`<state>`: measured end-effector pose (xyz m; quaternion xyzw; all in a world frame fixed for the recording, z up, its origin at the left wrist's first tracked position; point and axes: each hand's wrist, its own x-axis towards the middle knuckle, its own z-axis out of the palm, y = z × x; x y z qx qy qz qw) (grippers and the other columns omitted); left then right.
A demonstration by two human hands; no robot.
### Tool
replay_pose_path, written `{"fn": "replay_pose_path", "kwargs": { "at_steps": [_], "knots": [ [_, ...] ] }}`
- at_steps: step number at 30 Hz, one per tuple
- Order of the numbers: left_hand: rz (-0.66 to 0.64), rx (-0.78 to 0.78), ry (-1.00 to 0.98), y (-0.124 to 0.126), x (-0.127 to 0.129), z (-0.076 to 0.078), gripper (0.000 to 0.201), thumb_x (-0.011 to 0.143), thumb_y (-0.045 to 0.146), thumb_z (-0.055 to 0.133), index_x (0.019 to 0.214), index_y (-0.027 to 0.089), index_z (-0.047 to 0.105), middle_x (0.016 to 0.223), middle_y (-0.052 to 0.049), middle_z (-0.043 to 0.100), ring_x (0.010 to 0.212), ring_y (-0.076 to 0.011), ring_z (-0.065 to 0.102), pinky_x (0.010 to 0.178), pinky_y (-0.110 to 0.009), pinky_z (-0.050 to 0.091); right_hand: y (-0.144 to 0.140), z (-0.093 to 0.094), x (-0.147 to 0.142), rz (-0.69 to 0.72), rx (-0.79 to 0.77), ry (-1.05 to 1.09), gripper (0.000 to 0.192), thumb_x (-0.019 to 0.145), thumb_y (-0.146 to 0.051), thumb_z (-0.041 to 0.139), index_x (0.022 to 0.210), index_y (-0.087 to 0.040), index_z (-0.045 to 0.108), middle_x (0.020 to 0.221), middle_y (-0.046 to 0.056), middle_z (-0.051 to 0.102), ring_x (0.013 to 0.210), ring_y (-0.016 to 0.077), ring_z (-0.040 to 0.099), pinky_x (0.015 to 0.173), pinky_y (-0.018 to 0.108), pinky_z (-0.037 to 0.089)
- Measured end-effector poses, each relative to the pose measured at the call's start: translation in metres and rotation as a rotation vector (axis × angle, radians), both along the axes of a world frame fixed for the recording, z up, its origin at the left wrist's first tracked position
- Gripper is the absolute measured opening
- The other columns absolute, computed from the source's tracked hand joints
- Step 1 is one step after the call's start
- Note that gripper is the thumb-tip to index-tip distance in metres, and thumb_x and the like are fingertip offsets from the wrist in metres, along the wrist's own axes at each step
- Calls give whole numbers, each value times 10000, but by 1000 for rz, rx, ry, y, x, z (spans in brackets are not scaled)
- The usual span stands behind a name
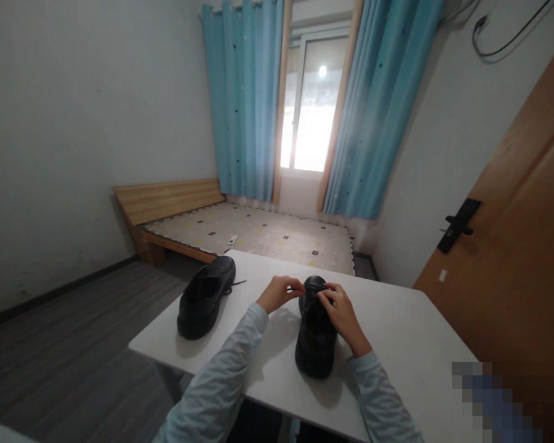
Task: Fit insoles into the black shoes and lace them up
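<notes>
Tabletop: smooth, matte white board [397, 332] with clipped corners, spread beneath both hands.
Shoe between the hands: black, rounded lace-up shoe [316, 354], sole down on the tabletop, its toe pointing away from the person and its heel nearest.
Left hand [279, 293]: thumb and forefinger pinched narrow on a thin black shoelace [310, 293] at the left of the lacing.
Right hand [342, 312]: fingers bent over the lacing from the right; whether they clasp a lace, I cannot tell.
Sleeves: pale blue-grey cloth [221, 369], creased along both forearms.
Left of the hands: matching black shoe [198, 307], upright, a thin lace end sticking out toward the left hand.
Beyond the hands: low bed with a wood-grain headboard [175, 200], patterned grey mattress [300, 231] and pleated turquoise curtains [247, 98].
Right of the hands: brown door [508, 246] with a black lever handle [460, 226].
</notes>
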<state>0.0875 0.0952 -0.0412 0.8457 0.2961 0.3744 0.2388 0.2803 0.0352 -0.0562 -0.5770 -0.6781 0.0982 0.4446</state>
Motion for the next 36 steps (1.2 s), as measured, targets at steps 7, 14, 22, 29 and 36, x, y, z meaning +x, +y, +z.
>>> {"fn": "replay_pose_path", "kwargs": {
  "at_steps": [7, 14, 22, 29, 36],
  "knots": [
    [-8, 68, -31, 6, 2, -7, 110, 742, 301, 660, 787, 224, 725, 766, -35, 677, 705, -142, 603, 684, -238, 458, 1, 2, -1, 9, -31, 56, 259, 813, -351, 510, 780, -208, 724, 1081, 103, 594, 1024, 245, 542, 955, 413, 375],
    [26, 15, -48, 2, 5, -6, 136, 699, 324, 701, 784, 220, 719, 697, -14, 674, 646, -133, 603, 656, -230, 453, 3, 4, -2, 13, -83, 105, 239, 780, -326, 532, 746, -208, 737, 1158, 110, 599, 1068, 256, 544, 967, 411, 369],
    [-28, -10, -13, -1, 4, -2, 121, 747, 304, 652, 797, 210, 711, 757, -21, 706, 699, -141, 633, 677, -220, 456, 8, 8, -1, 32, -148, 143, 229, 754, -312, 546, 716, -203, 743, 1196, 107, 600, 1103, 260, 541, 978, 395, 350],
    [3, -25, -43, 0, 7, -5, 109, 744, 283, 650, 784, 202, 712, 744, -22, 701, 682, -137, 619, 668, -226, 462, 12, 6, -2, 33, -157, 205, 179, 711, -286, 589, 682, -197, 741, 1104, 121, 652, 1045, 263, 579, 958, 402, 366],
    [39, -106, -56, -2, 9, -6, 135, 732, 281, 664, 811, 171, 669, 739, -4, 689, 681, -116, 618, 672, -220, 486, 14, 7, -1, 41, -173, 194, 162, 668, -275, 615, 663, -178, 744, 1139, 135, 632, 1045, 268, 575, 957, 383, 365]
  ]
}}
